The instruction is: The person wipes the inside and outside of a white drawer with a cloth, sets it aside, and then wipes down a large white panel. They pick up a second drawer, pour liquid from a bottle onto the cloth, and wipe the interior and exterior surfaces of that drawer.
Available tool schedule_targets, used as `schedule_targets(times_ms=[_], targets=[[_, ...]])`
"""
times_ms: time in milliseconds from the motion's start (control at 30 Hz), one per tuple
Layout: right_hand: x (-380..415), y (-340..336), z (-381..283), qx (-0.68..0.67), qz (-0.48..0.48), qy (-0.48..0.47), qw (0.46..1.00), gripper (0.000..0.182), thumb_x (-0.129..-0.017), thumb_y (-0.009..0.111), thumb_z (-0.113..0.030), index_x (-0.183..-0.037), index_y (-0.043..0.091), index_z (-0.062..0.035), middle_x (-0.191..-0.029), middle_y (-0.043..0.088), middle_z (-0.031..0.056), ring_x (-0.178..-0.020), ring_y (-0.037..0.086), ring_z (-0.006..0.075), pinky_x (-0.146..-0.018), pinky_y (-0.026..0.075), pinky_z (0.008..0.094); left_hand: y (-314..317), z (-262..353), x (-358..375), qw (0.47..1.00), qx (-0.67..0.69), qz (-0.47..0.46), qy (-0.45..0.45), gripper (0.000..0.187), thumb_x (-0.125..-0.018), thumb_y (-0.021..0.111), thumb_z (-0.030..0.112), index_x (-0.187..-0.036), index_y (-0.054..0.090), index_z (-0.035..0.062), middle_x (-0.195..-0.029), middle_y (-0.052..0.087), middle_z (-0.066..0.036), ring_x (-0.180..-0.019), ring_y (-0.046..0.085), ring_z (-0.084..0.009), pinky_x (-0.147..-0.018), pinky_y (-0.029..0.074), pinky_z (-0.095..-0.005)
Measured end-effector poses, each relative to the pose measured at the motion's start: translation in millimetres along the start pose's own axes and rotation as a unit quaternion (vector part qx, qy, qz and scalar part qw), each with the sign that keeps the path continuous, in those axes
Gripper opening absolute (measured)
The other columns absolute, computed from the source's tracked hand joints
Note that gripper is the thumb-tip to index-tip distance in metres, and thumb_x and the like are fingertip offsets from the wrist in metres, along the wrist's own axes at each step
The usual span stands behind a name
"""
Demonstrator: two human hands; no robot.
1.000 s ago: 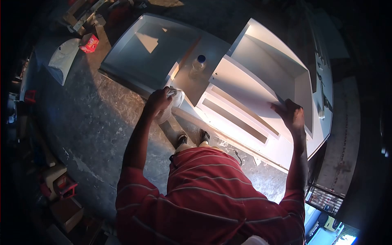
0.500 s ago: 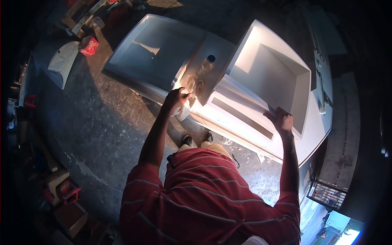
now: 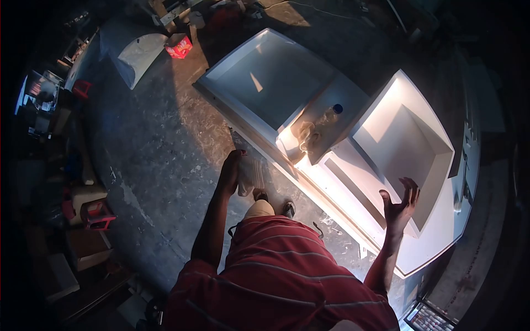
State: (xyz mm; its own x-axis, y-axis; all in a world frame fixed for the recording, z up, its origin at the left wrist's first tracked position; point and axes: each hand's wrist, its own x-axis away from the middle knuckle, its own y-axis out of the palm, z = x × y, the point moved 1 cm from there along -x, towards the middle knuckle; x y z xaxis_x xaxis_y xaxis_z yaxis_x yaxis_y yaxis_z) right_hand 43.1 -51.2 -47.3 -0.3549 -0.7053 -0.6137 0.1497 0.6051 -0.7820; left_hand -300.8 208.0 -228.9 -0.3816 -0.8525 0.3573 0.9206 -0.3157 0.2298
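My left hand (image 3: pixel 237 158) is closed at the top of a whitish ribbed cloth (image 3: pixel 252 175), which hangs down over the floor beside my feet. Fingers spread, my right hand (image 3: pixel 402 205) overlaps the near side of an open white box (image 3: pixel 377 144) and holds nothing. This box stands on a long white panel unit that has a narrow slot along its front. Further left, the same unit has a shallow white tray-like section (image 3: pixel 221 62). Between the two lie a clear bottle with a blue cap (image 3: pixel 337 109) and a crumpled beige bundle (image 3: pixel 307 135).
Back left on the concrete floor (image 3: pixel 149 165) stand a red carton (image 3: pixel 178 46) and a pale curved sheet (image 3: pixel 140 56). A red plastic stool (image 3: pixel 99 214) and a brown cardboard box (image 3: pixel 87 248) are along the left. A crate of small items (image 3: pixel 429 319) sits at lower right.
The view has turned, so the white unit appears further right and lower. My left hand has drawn back from the unit with the cloth. My right hand has lifted off the box edge and opened.
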Motion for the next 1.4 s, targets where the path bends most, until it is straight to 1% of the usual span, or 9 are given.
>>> schedule_targets(times_ms=[133,433,800,933,1100,1133,1233,1300,1400], targets=[[-7,58,-100,-0.439,-0.122,0.057,0.888,0.044,-0.078,0.069,-0.022,-0.110,0.054,0.0029,-0.113,0.052,0.0179,-0.100,0.055,0.0288,-0.080,0.047,0.0361,35,38,-7,0.977,0.208,-0.027,-0.042,0.026,-0.094,0.047,0.032,-0.107,0.053,0.0094,-0.093,0.055,-0.004,-0.083,0.056,-0.0138,-0.074,0.046,-0.0279],[-18,235,-244,-0.459,-0.296,0.203,0.813,0.033,-0.086,0.053,-0.014,-0.114,0.048,0.0030,-0.086,0.063,0.0193,-0.078,0.063,0.0323,-0.070,0.050,0.0387,27,50,-91,0.947,0.259,-0.189,-0.005,0.031,-0.095,0.045,0.031,-0.114,0.046,0.0069,-0.101,0.051,-0.005,-0.090,0.052,-0.0133,-0.075,0.046,-0.0286],[-38,342,-199,-0.370,-0.261,0.068,0.889,0.033,-0.084,0.054,-0.022,-0.103,0.051,0.0051,-0.103,0.052,0.0266,-0.094,0.051,0.0413,-0.080,0.041,0.0474,-56,36,-291,0.952,-0.069,0.199,-0.221,0.124,-0.057,0.077,0.059,-0.143,0.006,0.0061,-0.143,0.015,-0.021,-0.125,0.033,-0.0397,-0.088,0.048,-0.0517],[-47,378,-229,-0.322,-0.346,-0.025,0.881,0.071,-0.066,0.075,-0.037,-0.120,0.046,-0.0018,-0.109,0.055,0.0171,-0.101,0.051,0.0376,-0.087,0.044,0.0440,-61,-8,-329,0.917,-0.276,0.245,-0.151,0.099,-0.061,0.075,0.041,-0.138,0.025,0.0023,-0.141,0.018,-0.025,-0.121,0.036,-0.0436,-0.091,0.046,-0.0519],[-46,398,-246,-0.265,-0.355,-0.051,0.895,0.052,-0.064,0.074,-0.034,-0.103,0.056,-0.0052,-0.092,0.059,0.0156,-0.086,0.058,0.0342,-0.076,0.048,0.0420,-65,-8,-323,0.903,-0.331,0.268,-0.055,0.068,-0.063,0.063,0.022,-0.120,0.037,-0.0043,-0.103,0.050,-0.033,-0.093,0.055,-0.0470,-0.086,0.046,-0.0478],[-57,391,-253,-0.352,-0.334,-0.042,0.873,0.044,-0.068,0.071,-0.030,-0.101,0.056,-0.0051,-0.091,0.059,0.0153,-0.087,0.058,0.0338,-0.076,0.047,0.0409,-68,0,-335,0.902,-0.342,0.259,-0.054,0.068,-0.063,0.063,0.022,-0.120,0.037,-0.0043,-0.103,0.050,-0.033,-0.093,0.055,-0.0470,-0.086,0.046,-0.0478],[-9,459,-274,-0.756,-0.233,0.346,0.505,0.034,-0.069,0.068,-0.015,-0.099,0.057,-0.0045,-0.087,0.060,0.0165,-0.083,0.059,0.0348,-0.071,0.049,0.0400,-75,67,-335,0.956,-0.186,0.223,-0.026,0.063,-0.067,0.062,0.018,-0.121,0.036,-0.0007,-0.107,0.054,-0.031,-0.095,0.057,-0.0427,-0.083,0.047,-0.0441],[-143,356,-319,-0.373,-0.310,0.034,0.874,0.034,-0.068,0.069,-0.017,-0.095,0.054,-0.0024,-0.085,0.061,0.0164,-0.082,0.059,0.0367,-0.071,0.049,0.0417,-69,136,-331,0.966,-0.179,0.188,0.009,0.078,-0.066,0.066,0.023,-0.131,0.030,-0.0008,-0.115,0.051,-0.031,-0.101,0.056,-0.0397,-0.084,0.047,-0.0419],[-206,340,-355,-0.353,-0.330,0.068,0.873,0.037,-0.067,0.068,-0.016,-0.096,0.051,0.0000,-0.082,0.061,0.0192,-0.077,0.061,0.0382,-0.069,0.050,0.0442,-74,191,-358,0.960,-0.166,0.223,0.034,0.098,-0.063,0.070,0.025,-0.142,0.016,0.0005,-0.123,0.047,-0.028,-0.107,0.054,-0.0364,-0.087,0.047,-0.0400]])
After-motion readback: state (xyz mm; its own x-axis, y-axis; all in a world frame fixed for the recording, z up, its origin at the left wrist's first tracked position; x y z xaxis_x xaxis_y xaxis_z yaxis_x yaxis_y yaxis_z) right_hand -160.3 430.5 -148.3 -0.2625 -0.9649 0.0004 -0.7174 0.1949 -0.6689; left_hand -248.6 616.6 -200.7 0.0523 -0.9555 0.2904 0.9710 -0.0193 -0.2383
